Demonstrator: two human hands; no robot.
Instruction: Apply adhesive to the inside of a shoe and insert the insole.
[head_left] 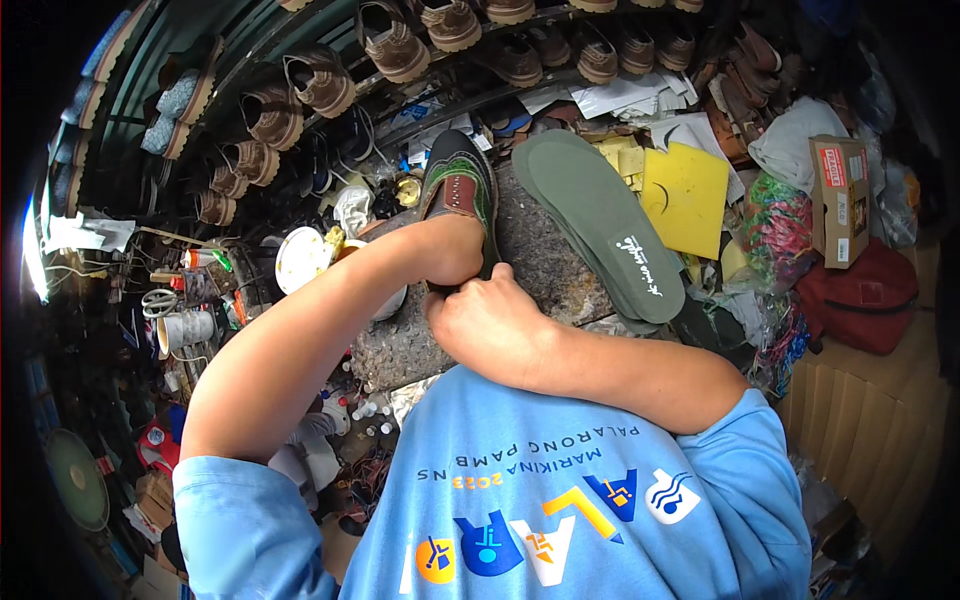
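A shoe [462, 178] with a black toe, green patterned sides and a brown tongue lies on the dark worn work surface, its toe pointing away from me. My left hand [452, 248] reaches into the shoe's opening, and its fingers are hidden inside. At the heel end, my right hand [488, 318] is closed with its fingers curled against the shoe's back edge, close below the left hand. To the right of the shoe lie green insoles [590, 215], stacked, with white lettering at the heel of the top one.
Racks of brown shoes [320, 82] curve along the far side. Yellow sheets [688, 200] lie beyond the insoles. A white tub [303, 258] stands left of the shoe, near scissors [159, 302]. At the right are a cardboard box [840, 200] and a red bag [862, 295].
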